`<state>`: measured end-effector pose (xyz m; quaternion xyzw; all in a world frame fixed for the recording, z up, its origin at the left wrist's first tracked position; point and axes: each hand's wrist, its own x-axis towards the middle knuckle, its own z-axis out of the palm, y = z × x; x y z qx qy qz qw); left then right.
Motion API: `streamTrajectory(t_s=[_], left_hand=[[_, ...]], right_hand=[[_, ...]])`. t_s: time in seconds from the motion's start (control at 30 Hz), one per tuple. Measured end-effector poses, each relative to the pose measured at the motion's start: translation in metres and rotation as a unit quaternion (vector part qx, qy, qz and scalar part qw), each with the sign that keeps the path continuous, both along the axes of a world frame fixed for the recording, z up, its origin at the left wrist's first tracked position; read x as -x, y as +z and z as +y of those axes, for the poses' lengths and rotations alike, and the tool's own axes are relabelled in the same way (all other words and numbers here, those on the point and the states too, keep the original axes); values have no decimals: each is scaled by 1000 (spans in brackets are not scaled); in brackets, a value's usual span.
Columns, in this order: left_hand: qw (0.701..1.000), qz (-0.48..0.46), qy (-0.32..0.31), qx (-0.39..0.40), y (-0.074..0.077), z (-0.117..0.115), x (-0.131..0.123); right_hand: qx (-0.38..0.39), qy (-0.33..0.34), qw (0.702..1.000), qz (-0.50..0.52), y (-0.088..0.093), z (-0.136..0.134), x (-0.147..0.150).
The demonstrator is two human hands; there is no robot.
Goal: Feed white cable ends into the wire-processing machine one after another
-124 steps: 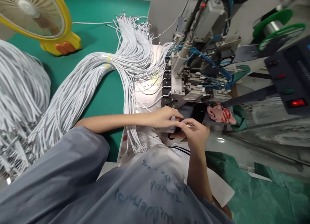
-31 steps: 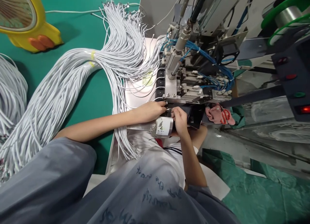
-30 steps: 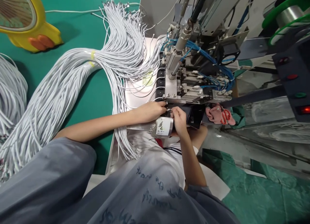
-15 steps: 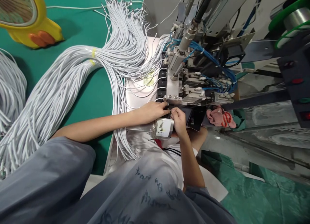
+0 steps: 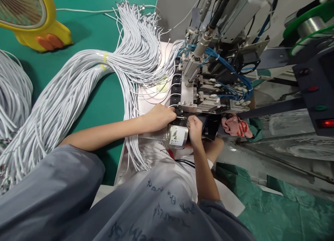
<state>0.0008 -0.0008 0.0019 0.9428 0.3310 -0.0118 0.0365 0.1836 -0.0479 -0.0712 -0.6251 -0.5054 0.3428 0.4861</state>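
My left hand (image 5: 159,116) is closed at the front end of a metal machine (image 5: 188,95), with fingers curled round a thin white cable (image 5: 180,117). The cable's end points out to the right, towards my other hand. My right hand (image 5: 194,127) is closed just right of that end, thumb and fingers pressed together; what they hold, if anything, is hidden. Below and between both hands stands a clear container with a white label (image 5: 177,136). More white cables run into a row of black holders (image 5: 176,89) along the machine's left side.
A big bundle of white cables (image 5: 78,72) crosses the green table (image 5: 86,1). A yellow fan (image 5: 56,32) stands at the upper left. To the right are a phone (image 5: 212,126), a pink cloth (image 5: 235,125), a green-rimmed spool (image 5: 310,27) and a control box (image 5: 317,105).
My left hand has drawn back slightly to the left and its fingers have curled in. My right hand has come a little away from it, opening a gap where the cable end shows.
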Motion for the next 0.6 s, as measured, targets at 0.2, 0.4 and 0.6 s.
streamTrajectory(t_s=[0.2,0.4,0.6], left_hand=[[997,7,69,-44,-6,11,3],[997,16,67,-31,-2,13,3],[999,-29,33,-20,12,-6,-5]], right_hand=[[-53,61,991,-108,34,-69,51],[77,293,953,17,-8,-92,122],[121,224,962,96,-26,-91,138]])
